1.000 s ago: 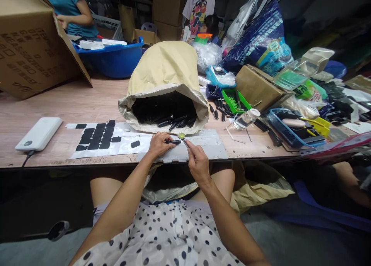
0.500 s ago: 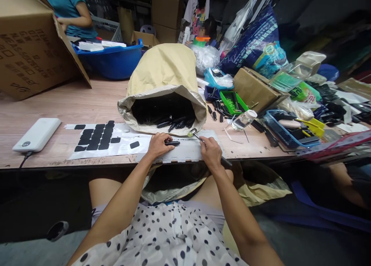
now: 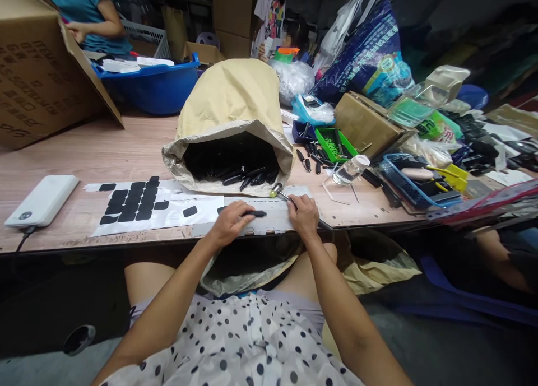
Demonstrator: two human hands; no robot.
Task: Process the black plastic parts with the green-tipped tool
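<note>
My left hand is closed on a slim black pen-like piece, whose dark end sticks out to the right over a grey board. In my right hand is a small hammer, gripped by its dark handle. The hammer's head, metal with a yellowish face, is up near the mouth of a cream sack. Several similar black pieces lie inside that sack. Left of my left hand, black rounded stickers sit in rows on a white sheet.
A white power bank with a cable stands at the left. Behind are a carton and a blue basin. To the right are a green tray, a clear bottle and a blue basket. Other people sit nearby.
The view has shifted slightly. My left hand has turned and drawn a little towards me, with more of the black piece showing. My right hand keeps hold of the hammer.
</note>
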